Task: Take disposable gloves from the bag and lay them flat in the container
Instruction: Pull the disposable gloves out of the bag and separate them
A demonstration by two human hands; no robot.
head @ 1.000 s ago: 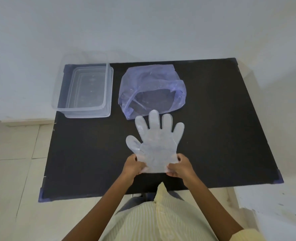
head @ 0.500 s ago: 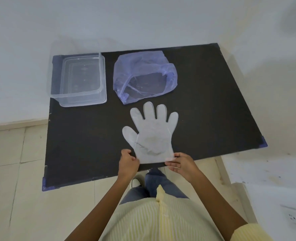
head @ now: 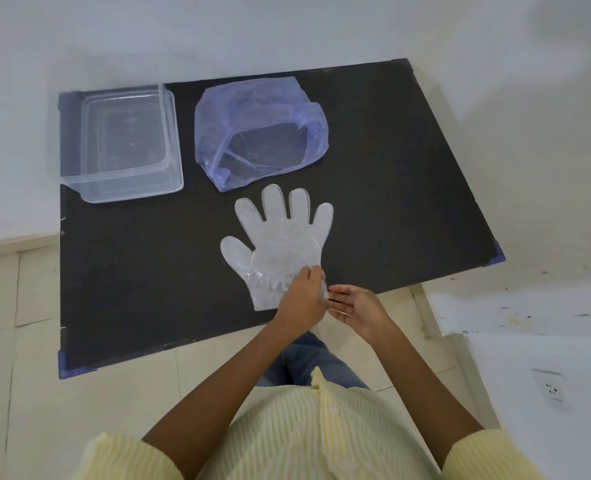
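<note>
left hand (head: 302, 299) shifted right — pinching glove (head: 280, 244) cuff, right hand (head: 354, 308) open

glove (head: 280, 244): thin cloudy plastic film | container (head: 121, 147): clear glossy plastic | table (head: 141, 271): matt black

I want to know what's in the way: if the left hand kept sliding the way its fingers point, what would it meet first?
The left hand already lies on the glove's cuff, fingers pointing up and right. Past the glove's edge there is only bare table; the bag looks off to the side.
</note>
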